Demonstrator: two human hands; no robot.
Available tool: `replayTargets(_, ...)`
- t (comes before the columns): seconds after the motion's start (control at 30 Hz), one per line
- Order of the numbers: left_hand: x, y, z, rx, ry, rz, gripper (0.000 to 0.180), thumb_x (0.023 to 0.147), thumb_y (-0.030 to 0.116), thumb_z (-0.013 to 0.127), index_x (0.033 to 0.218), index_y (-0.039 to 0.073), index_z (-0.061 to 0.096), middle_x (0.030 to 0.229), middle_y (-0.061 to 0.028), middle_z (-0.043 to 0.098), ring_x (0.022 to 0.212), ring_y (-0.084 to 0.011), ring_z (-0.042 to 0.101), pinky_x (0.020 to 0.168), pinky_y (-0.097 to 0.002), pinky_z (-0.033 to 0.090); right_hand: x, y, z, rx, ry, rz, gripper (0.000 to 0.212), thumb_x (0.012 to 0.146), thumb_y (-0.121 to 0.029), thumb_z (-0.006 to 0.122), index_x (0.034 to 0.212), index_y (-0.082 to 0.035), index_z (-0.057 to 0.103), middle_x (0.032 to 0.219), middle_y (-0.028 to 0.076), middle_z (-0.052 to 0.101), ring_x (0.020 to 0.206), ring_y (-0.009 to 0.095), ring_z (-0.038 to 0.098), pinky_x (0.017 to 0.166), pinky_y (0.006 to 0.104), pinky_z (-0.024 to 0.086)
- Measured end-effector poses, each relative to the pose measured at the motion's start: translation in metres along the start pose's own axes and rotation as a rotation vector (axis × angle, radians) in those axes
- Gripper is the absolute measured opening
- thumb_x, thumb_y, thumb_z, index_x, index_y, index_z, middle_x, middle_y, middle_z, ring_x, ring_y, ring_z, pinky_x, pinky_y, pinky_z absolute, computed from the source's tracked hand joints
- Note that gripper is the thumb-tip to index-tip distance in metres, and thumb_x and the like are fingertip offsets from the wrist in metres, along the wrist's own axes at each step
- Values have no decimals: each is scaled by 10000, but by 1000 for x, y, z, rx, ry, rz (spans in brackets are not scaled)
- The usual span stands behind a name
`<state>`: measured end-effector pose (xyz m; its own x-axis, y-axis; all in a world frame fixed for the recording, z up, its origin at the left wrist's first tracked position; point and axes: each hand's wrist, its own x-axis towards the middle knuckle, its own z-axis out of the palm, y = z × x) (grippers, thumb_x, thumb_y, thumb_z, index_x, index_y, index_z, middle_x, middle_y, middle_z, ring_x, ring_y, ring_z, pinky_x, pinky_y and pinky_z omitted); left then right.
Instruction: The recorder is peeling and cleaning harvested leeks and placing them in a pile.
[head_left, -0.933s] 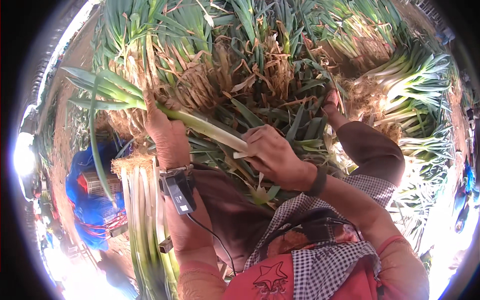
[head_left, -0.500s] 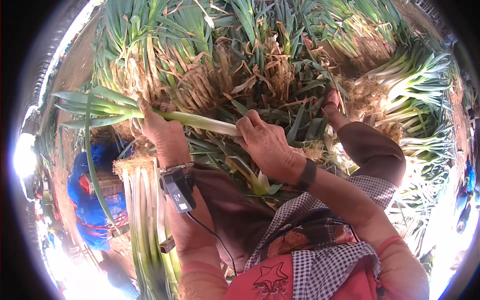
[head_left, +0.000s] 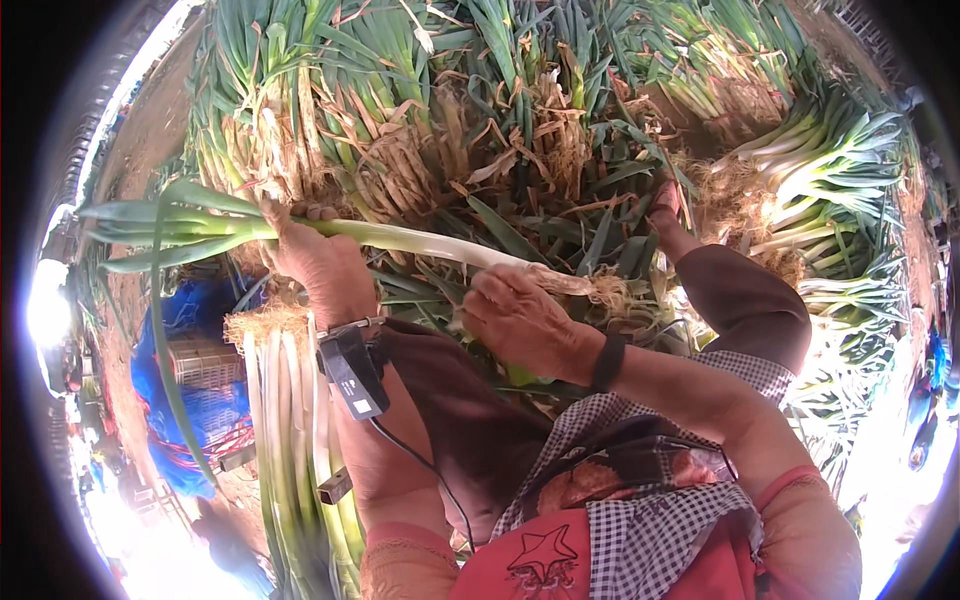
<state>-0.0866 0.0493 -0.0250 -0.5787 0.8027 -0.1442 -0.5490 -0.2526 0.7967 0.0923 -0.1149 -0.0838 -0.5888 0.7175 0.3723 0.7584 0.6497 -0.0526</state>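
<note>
- outer layers seem to be coming off; another strip would call for a firm left hold.
- left hand wraps the leek above the leaf pile, tops past its left edge.
- right hand curled beside the shaft; pinch unclear.
- smooth, pale shaft; wiry roots.

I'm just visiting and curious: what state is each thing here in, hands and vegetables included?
Long green-and-white leek: held, leaves and roots attached.
Left hand: closed around the leek.
Right hand: fingers curled beside the leek; contact unclear.
Green-and-white stalks by the left forearm: grouped, roots attached.
Green leafy bunches with brown bases: dry, papery outer leaves.
Black rectangular device: strapped to left wrist.
</note>
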Motion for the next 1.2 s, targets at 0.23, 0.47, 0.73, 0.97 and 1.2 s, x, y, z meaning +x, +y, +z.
replayTargets(0.23,21,21,-21,-22,28,176,281,947,315,648,1054,90,517,787,-26,499,648,-163,488,574,-317,457,-145,68,50,404,-332,726,391,721,-144,737,1064,-32,586,1024,168,585,1013,374,615,823,478,520)
replayTargets(0.47,8,23,-20,87,2,243,368,960,376,614,1106,75,463,821,-47,525,678,-175,518,631,-327,471,-127,80,6,189,-519,499,379,758,-87,651,1120,-13,572,1105,157,584,993,345,596,884,425,473)
replayTargets(0.73,-21,-24,-16,792,-247,534,446,888,196,617,1275,16,486,951,-60,515,781,-170,510,651,-311,461,73,26,-8,337,340,348,341,856,-131,649,1163,-42,531,1053,185,590,980,385,581,798,455,487)
replayTargets(0.97,5,3,-1,-171,-190,-71,298,901,365,699,1001,126,550,724,0,502,575,-128,480,487,-279,389,-25,23,16,833,-90,530,238,909,-162,644,1005,-19,479,718,160,585,663,345,614,587,435,466)
replayTargets(1.2,6,22,-5,-260,-536,-269,441,926,416,649,1198,89,531,728,2,516,559,-97,463,487,-253,379,-112,-3,-3,1283,-261,773,194,965,-193,568,1006,-10,516,661,93,537,539,154,562,486,312,430)
